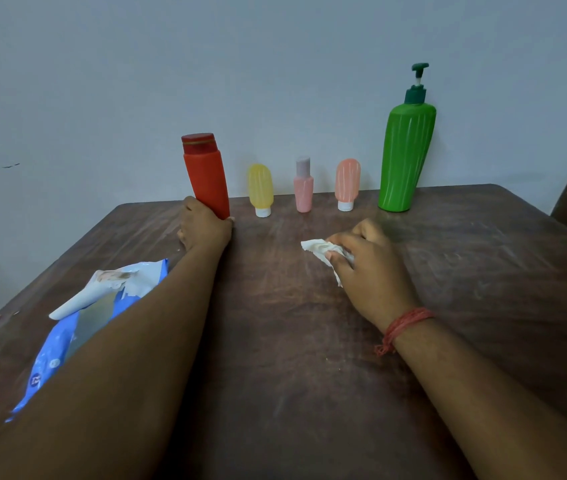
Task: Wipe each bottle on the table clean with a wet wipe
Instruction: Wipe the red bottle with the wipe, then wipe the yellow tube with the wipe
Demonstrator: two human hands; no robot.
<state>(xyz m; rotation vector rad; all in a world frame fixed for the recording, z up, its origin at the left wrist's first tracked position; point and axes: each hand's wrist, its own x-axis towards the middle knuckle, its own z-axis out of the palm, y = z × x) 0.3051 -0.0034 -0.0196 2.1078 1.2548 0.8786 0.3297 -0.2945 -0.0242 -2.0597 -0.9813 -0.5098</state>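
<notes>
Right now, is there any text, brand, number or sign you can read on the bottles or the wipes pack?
Wipes pack: a round white mark with small print near its lower end, too blurred to read.
Red bottle, yellow bottle, pink bottle, peach bottle, green pump bottle: no text visible.

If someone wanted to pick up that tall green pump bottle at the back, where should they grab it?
Probably round the lower body of the tall green plastic pump bottle, coming from the front or its open right side. It stands upright at the wall and narrows toward the base. The pump head looks too thin to lift by.
</notes>
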